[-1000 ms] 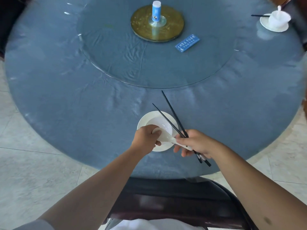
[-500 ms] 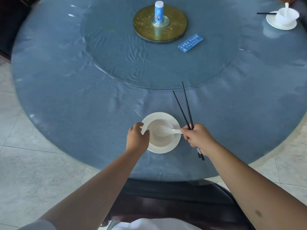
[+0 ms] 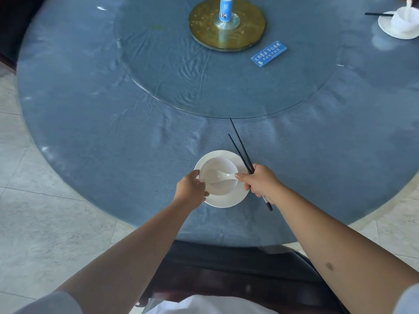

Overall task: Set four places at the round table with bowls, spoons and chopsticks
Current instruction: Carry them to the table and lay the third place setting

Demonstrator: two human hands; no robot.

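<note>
A: Where does the near place stand?
B: The left hand (image 3: 191, 189) curls its fingers on the bowl (image 3: 218, 179), which sits on its saucer (image 3: 229, 200) with the spoon (image 3: 221, 177) inside. The right hand (image 3: 260, 181) clamps the black chopsticks (image 3: 240, 148), not yet laid on the counter (image 3: 113, 132).
A: And the rest?
B: The far-right setting (image 3: 400, 22) looks done; the others aren't visible.

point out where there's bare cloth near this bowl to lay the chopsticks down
Right of the plate is open blue cloth out to the table edge. Left of the left hand is bare too, as is the strip up to the glass turntable rim. Crowded: the bowl itself, with spoon, chopsticks and right hand.
</note>
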